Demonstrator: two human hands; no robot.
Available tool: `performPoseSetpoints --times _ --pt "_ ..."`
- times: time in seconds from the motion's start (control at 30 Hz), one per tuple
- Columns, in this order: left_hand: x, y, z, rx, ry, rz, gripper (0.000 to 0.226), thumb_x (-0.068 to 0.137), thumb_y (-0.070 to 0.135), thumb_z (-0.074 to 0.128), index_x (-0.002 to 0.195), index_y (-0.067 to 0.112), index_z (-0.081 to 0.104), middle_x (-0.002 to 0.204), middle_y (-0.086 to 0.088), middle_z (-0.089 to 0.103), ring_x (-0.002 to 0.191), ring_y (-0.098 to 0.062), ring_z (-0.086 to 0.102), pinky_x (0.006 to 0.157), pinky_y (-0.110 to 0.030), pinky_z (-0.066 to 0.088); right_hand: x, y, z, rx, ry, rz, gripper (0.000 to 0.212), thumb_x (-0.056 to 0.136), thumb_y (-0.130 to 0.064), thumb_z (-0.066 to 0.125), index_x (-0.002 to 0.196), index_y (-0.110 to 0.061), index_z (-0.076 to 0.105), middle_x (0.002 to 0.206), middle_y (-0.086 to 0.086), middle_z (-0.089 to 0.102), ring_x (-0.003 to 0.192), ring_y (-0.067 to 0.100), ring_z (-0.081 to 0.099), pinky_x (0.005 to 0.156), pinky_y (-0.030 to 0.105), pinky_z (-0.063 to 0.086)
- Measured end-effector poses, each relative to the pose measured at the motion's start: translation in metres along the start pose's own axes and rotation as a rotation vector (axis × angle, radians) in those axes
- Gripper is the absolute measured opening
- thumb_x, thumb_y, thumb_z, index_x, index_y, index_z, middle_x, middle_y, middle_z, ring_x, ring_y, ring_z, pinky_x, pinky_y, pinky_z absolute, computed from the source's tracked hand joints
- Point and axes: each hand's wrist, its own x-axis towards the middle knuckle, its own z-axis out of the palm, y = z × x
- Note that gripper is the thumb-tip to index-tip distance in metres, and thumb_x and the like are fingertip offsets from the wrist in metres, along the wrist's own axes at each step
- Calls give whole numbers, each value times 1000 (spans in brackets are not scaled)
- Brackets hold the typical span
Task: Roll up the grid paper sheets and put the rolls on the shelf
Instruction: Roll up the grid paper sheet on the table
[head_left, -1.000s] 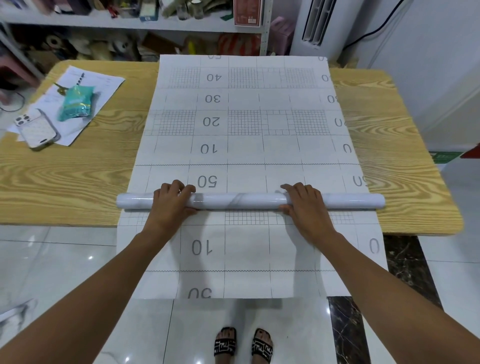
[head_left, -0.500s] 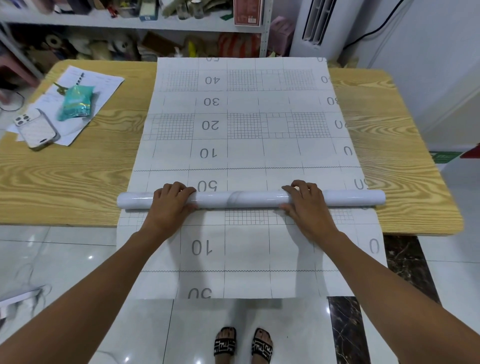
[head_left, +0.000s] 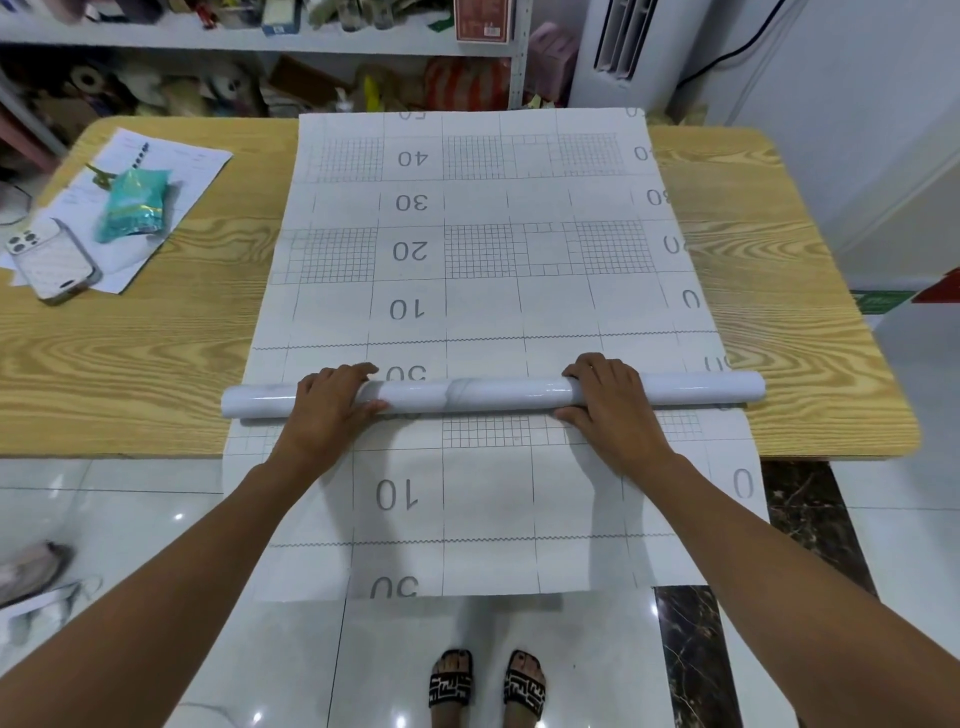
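A long white grid paper sheet (head_left: 483, 249) with printed numbers lies down the wooden table (head_left: 130, 353) and hangs over its near edge toward the floor. A glossy white roll (head_left: 498, 394) lies crosswise on the sheet near the table's front edge. My left hand (head_left: 332, 402) grips the roll left of its middle, fingers curled over the top and thumb underneath. My right hand (head_left: 610, 400) grips it right of the middle in the same way. Behind the table stands a cluttered white shelf (head_left: 260, 36).
On the table's left sit a phone (head_left: 52, 260), a teal packet (head_left: 132, 205) and printed papers (head_left: 171, 171). A white air-conditioner unit (head_left: 623, 47) stands at the back right. A shiny tiled floor and my sandalled feet (head_left: 485, 680) are below.
Both hands have rolled the tube a little farther up the sheet, away from me, so it covers more of the printed "50". The sheet's far end has shifted slightly nearer.
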Motion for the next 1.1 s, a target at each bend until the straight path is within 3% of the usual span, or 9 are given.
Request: performPoseSetpoints --times 0.07,0.2,0.3,0.43,0.6,0.7,0.83,0.97,1.1 --pt "-1 0 1 59 4 65 55 69 32 77 113 7 56 110 -17 55 95 -34 54 89 -47 36 0 0 1 7 3 4 42 80 -44 50 106 -12 56 110 2 54 92 23 46 84 27 26" --pt "1 -2 -1 53 11 72 64 53 32 87 107 9 59 107 -20 47 88 -36 53 81 -49 45 -1 1 2 -8 38 13 41 81 -43 49 107 -13 57 113 1 54 97 19 39 86 27 25" --pt "4 -3 -2 54 42 87 56 53 22 88 100 11 60 100 -18 47 85 -34 50 76 -48 46 0 1 2 -31 29 14 48 82 -48 36 108 -13 58 113 0 53 97 21 39 86 29 27" --pt "8 -2 0 50 56 113 46 54 17 88 90 4 62 87 -17 54 75 -34 51 66 -39 39 2 1 1 -11 17 21 41 85 -40 45 110 -11 58 114 2 54 96 23 41 85 32 35" --pt "8 -6 0 69 88 134 43 55 19 87 90 5 66 81 -13 59 71 -33 51 65 -38 36 4 0 -1 -49 -12 13 40 88 -34 44 119 -11 56 110 4 56 92 25 46 83 35 39" --pt "7 -7 2 124 104 137 43 61 24 83 97 7 66 82 -11 61 75 -35 53 70 -42 37 4 0 0 -34 17 11 37 89 -28 46 122 -13 53 107 5 57 89 25 48 84 33 37" --pt "6 -1 0 74 90 20 49 68 26 78 110 10 59 95 -10 62 93 -32 51 88 -45 31 5 0 1 -29 51 5 31 89 -28 48 110 -8 58 102 7 59 88 28 52 84 30 32" --pt "4 -1 -1 82 81 54 33 75 30 70 100 10 61 93 -7 64 91 -31 52 89 -44 28 4 1 -1 -68 28 9 39 91 -36 35 111 -10 58 108 6 58 96 27 49 89 32 32" --pt "0 -4 -1 83 76 110 44 79 46 43 99 11 61 92 -3 63 93 -24 48 86 -33 23 3 0 -2 -94 -3 31 46 92 -42 32 118 -13 55 115 5 55 100 28 46 91 36 34"
